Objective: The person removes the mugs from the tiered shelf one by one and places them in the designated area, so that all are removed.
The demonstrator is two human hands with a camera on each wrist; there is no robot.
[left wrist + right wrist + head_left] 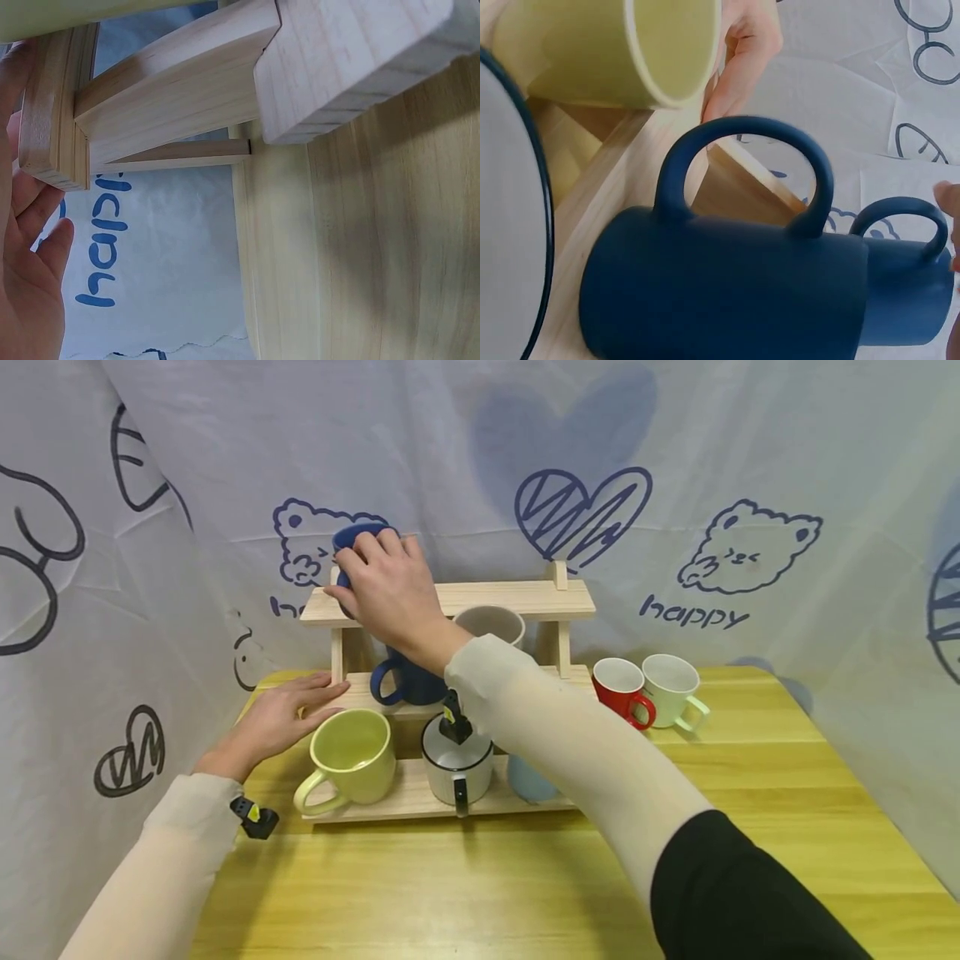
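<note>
In the head view my right hand point(390, 585) grips a small blue mug point(907, 292) from above, fingers curled over its rim, at the left end of the top shelf point(517, 600). Whether its base touches the board is hidden. My left hand point(288, 714) rests on the left end of the middle shelf, fingers extended; the left wrist view shows fingers against the board's end point(56, 112). Below the right forearm a larger navy mug point(727, 285) sits on the middle shelf, next to a whitish mug point(491, 622) partly covered by the arm.
On the bottom shelf stand a yellow-green mug point(352, 752), a white mug with a dark rim point(457, 768) and a light blue mug point(531, 779), half hidden by the sleeve. A red mug point(618, 689) and a pale green mug point(667, 689) stand on the table right of the rack.
</note>
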